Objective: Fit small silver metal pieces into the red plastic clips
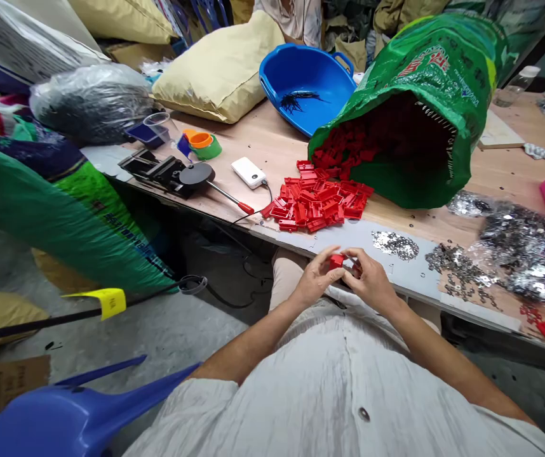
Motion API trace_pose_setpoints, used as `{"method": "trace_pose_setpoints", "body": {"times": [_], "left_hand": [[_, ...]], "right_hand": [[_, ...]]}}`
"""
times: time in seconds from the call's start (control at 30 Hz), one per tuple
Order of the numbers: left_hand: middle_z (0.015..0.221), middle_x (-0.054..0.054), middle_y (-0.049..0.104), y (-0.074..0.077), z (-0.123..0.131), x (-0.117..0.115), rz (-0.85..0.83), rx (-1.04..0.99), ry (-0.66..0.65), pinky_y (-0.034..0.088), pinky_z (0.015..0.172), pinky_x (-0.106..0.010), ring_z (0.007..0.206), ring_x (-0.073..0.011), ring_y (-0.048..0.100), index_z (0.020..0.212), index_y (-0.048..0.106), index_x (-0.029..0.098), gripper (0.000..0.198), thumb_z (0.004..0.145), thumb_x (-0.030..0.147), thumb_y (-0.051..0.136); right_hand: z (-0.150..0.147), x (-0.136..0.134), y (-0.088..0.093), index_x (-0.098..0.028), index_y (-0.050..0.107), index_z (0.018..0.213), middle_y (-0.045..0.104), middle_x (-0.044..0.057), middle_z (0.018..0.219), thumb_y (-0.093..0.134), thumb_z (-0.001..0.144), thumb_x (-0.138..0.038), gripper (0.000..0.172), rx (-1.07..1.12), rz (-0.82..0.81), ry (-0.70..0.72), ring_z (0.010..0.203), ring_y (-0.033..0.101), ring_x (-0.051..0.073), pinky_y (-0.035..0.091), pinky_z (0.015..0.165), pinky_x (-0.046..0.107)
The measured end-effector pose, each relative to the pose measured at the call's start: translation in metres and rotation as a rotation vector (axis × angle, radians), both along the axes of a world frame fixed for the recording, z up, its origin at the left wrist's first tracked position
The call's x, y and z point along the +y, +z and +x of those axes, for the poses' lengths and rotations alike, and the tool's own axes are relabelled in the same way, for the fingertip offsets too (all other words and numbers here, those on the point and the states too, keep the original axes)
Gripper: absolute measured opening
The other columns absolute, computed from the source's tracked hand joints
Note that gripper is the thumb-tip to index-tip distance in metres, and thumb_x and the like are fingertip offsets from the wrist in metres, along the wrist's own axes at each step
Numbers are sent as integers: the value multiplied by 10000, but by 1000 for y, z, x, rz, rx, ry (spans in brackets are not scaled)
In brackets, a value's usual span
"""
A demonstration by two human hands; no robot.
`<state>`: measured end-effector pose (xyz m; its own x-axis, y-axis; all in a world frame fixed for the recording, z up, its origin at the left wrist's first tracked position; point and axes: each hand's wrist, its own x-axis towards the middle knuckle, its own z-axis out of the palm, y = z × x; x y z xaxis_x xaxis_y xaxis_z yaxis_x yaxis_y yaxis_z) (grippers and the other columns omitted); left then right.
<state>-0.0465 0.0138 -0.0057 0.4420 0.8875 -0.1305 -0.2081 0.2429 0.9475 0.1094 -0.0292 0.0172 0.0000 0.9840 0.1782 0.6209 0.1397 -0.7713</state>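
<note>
Just past the table's front edge, above my lap, my left hand (317, 279) pinches a small red plastic part (336, 261) between thumb and fingers. My right hand (368, 277) is closed against the right side of the same part; its thumb and fingertips meet there, and whatever else they may hold is too small to make out. A heap of similar red plastic parts (317, 200) lies on the table beyond my hands. To the right of them is a pile of small shiny metal pieces (396, 245), with darker metal pieces (463, 266) farther right.
A green woven sack (425, 95) lies open, spilling red parts. Behind stand a blue basin (317, 79) and a cream sack (220, 70). Leftward are a black lever tool (177, 174), a white power bank (248, 172) and tape rolls (203, 144). A blue chair (72, 412) is at lower left.
</note>
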Motion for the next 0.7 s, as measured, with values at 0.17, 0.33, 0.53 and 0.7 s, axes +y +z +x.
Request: {"method": "trace_pose_setpoints", "body": {"times": [0.17,0.33,0.53,0.7], "left_hand": [[1035,-58,674,-6,11,-7,-146,-117,-136,544,724,-270,910,-187,661,1164,628,194,500,717,345,791],[871,-31,665,1,15,-8,-318,-278,-123,589,764,-377,896,-239,708,1093,630,177,462,692,307,820],[891,-53,725,5,16,-2,-291,-271,-55,565,701,-278,795,-170,698,1047,682,167,476,611,230,862],[918,-40,746,5,15,0,-154,-254,22,548,802,-281,844,-158,696,1008,722,184,456,576,185,868]], "right_hand": [[30,-6,-3,-244,539,1159,690,18,1009,609,862,-326,316,72,-115,138,600,528,125,444,598,279],[81,20,-5,-229,658,1040,695,63,1080,513,924,-297,198,-298,-13,-131,860,625,204,459,770,338],[99,54,-9,-251,695,1012,680,61,1032,508,918,-299,215,-675,-177,-121,906,624,230,416,672,323],[93,66,-7,-241,685,926,680,66,1011,533,886,-310,172,-746,-265,-105,889,610,234,382,658,324]]}}
